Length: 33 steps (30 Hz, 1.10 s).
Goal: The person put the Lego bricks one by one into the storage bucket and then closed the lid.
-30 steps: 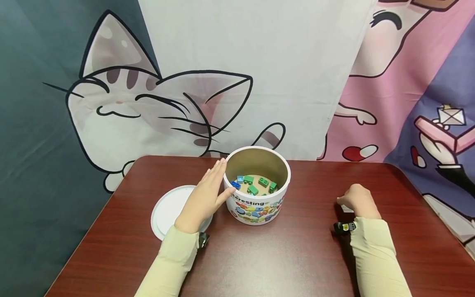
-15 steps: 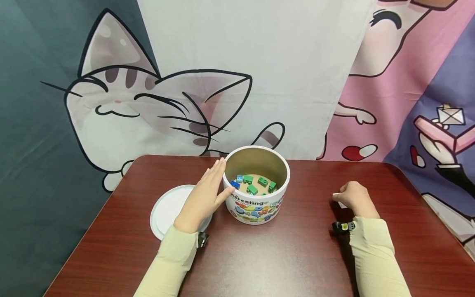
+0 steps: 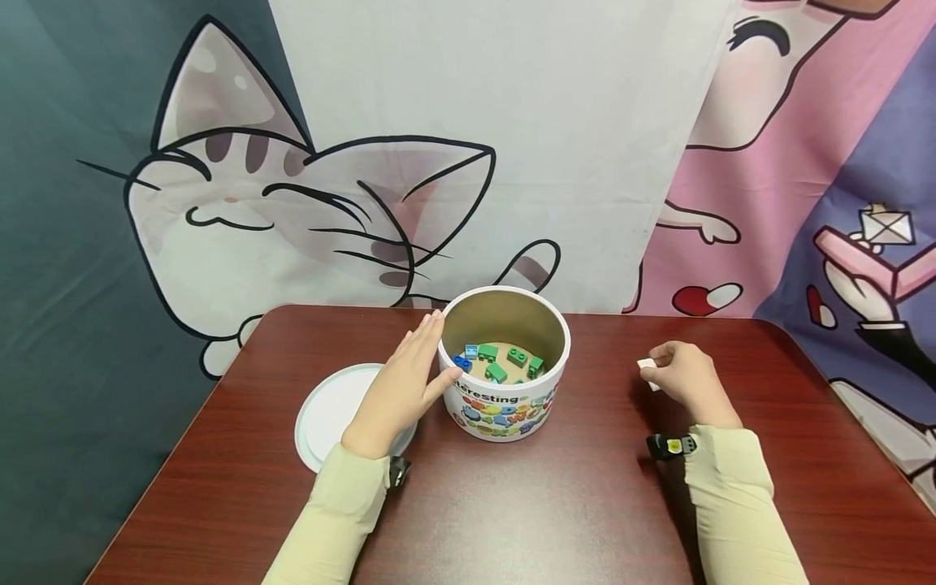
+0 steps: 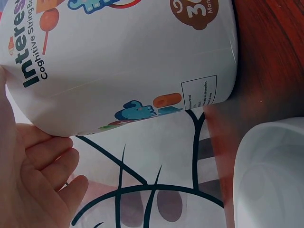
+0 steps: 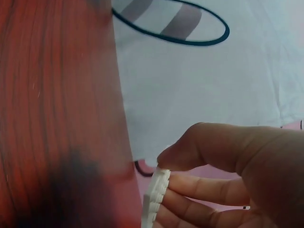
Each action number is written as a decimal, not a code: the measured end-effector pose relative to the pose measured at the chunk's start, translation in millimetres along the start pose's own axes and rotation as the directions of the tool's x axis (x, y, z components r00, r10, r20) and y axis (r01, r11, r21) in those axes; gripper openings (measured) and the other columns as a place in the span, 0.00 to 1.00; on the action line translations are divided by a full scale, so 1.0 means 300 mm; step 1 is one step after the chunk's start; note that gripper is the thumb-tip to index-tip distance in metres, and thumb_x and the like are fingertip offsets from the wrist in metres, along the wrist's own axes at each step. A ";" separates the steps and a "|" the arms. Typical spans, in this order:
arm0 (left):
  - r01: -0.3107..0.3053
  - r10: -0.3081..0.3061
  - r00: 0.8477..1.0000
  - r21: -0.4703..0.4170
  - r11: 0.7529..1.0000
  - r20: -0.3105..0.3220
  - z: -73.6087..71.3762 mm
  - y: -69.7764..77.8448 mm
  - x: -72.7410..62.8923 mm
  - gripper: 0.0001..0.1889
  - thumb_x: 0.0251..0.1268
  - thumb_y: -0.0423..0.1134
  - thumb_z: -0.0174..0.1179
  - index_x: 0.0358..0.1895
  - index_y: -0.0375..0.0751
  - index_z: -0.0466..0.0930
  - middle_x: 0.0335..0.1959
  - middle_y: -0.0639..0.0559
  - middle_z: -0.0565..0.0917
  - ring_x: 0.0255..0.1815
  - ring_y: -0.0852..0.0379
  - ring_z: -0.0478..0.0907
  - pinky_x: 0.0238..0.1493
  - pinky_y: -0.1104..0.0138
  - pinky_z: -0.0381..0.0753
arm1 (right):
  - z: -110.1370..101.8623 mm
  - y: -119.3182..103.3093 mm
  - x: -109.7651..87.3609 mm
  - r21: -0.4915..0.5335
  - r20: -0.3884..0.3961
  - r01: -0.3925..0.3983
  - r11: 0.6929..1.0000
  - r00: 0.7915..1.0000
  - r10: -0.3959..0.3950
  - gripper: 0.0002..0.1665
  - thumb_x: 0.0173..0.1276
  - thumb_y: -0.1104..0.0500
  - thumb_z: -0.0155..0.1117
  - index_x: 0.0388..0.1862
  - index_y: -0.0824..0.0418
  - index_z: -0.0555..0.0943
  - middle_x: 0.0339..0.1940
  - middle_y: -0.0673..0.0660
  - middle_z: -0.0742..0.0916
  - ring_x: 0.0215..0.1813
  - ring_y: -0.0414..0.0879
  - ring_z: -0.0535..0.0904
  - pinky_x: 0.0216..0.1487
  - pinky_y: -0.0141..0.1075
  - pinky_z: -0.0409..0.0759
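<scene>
My left hand [image 3: 400,388] rests against the left side of a round white tub [image 3: 504,410], its fingers straight and its thumb near the front rim. Inside the tub lie several green toy bricks [image 3: 516,357] and a few blue bricks [image 3: 462,363]. In the left wrist view, the fingers [image 4: 52,154] touch the tub's printed wall. My right hand [image 3: 687,375], over the right part of the table, pinches a small white studded brick [image 3: 647,374] between thumb and fingers. The right wrist view shows the white brick's row of bumps facing the fingers.
A white round lid [image 3: 332,414] lies on the brown wooden table [image 3: 556,512], partly behind the left hand. Behind the table's far edge hangs a cloth backdrop [image 3: 556,122] with cartoon animals.
My right hand has turned and moved a little left and toward the far edge, bringing more of the white brick into sight. The left hand stays at the tub.
</scene>
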<state>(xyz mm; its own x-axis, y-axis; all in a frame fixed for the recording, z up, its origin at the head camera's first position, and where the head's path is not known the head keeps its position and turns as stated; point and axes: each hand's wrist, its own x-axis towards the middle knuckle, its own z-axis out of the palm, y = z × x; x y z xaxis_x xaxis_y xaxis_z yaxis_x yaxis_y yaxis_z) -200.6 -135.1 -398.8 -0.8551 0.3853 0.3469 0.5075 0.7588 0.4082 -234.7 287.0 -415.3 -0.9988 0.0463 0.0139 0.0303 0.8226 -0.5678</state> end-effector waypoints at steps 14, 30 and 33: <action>-0.012 0.012 1.000 0.004 1.000 -0.012 0.000 0.000 0.004 0.42 0.76 0.55 0.55 0.81 0.34 0.51 0.81 0.43 0.55 0.82 0.50 0.49 0.80 0.51 0.52 | 0.024 -0.123 -0.023 0.088 -0.189 0.193 0.977 0.966 -0.174 0.22 0.61 0.65 0.69 0.53 0.72 0.82 0.47 0.69 0.88 0.45 0.60 0.86 0.43 0.37 0.80; -0.034 0.034 0.999 0.011 0.999 -0.030 0.007 -0.011 0.004 0.42 0.76 0.55 0.56 0.80 0.33 0.51 0.81 0.42 0.56 0.82 0.48 0.50 0.80 0.50 0.53 | 0.051 -0.260 -0.080 0.204 -0.416 0.376 0.904 0.869 -0.268 0.20 0.62 0.67 0.72 0.54 0.65 0.85 0.44 0.61 0.89 0.44 0.52 0.84 0.42 0.19 0.77; -0.036 0.036 0.999 0.016 0.999 -0.027 0.010 -0.013 0.002 0.42 0.76 0.55 0.56 0.80 0.32 0.51 0.81 0.42 0.56 0.82 0.47 0.50 0.79 0.50 0.54 | 0.067 -0.281 -0.091 0.236 -0.433 0.417 0.878 0.854 -0.289 0.20 0.62 0.67 0.73 0.54 0.64 0.85 0.44 0.59 0.88 0.43 0.50 0.85 0.43 0.18 0.79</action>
<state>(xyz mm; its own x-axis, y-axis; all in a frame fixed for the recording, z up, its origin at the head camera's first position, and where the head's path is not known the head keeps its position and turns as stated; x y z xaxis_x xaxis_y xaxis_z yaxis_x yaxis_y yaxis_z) -203.4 -136.4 -402.7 -0.8331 0.3979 0.3841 0.5358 0.7528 0.3824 -210.7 205.0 -384.3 -0.8452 0.0474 0.5323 -0.3985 0.6079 -0.6868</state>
